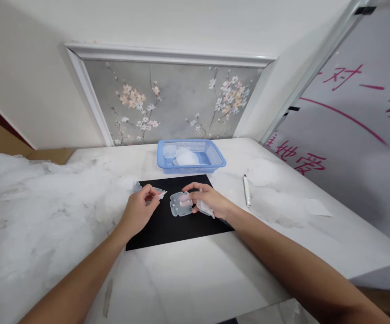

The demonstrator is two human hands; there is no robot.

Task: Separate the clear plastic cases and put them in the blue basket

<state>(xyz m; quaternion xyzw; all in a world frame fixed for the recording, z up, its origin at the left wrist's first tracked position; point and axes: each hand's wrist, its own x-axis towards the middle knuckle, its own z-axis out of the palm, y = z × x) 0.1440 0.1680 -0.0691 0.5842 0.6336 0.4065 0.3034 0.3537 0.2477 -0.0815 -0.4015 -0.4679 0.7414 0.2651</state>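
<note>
At the centre of the frame a small clear plastic tray (pixel 181 204) with rounded corners lies flat on a black mat (pixel 178 225); something small and pinkish-white sits in it, too small to make out. The right hand (pixel 209 200) rests just right of the tray, fingertips touching its edge, fingers curled around a crumpled white piece (pixel 204 208) that sticks out below the palm. The left hand (pixel 140 210), left of centre, is closed in a pinch on a tiny white part (pixel 161 195) pointing toward the tray without touching it. Another clear piece (pixel 137 186) peeks out behind the left hand at the mat's upper left corner. Beyond the mat, above centre, a blue basket (pixel 215 155) holds a few similar clear and white items, well short of full. A large heap of thin white sheets (pixel 29 211) fills the left side of the frame, and a smaller heap (pixel 276 198) lies at the right beside a white pen-like tool (pixel 247 191). Judging from the sparse basket and the big heap, only a few pieces look finished and most of the work seems left. All rests on a white table (pixel 195 279) against a floral wall panel (pixel 171 101).
</note>
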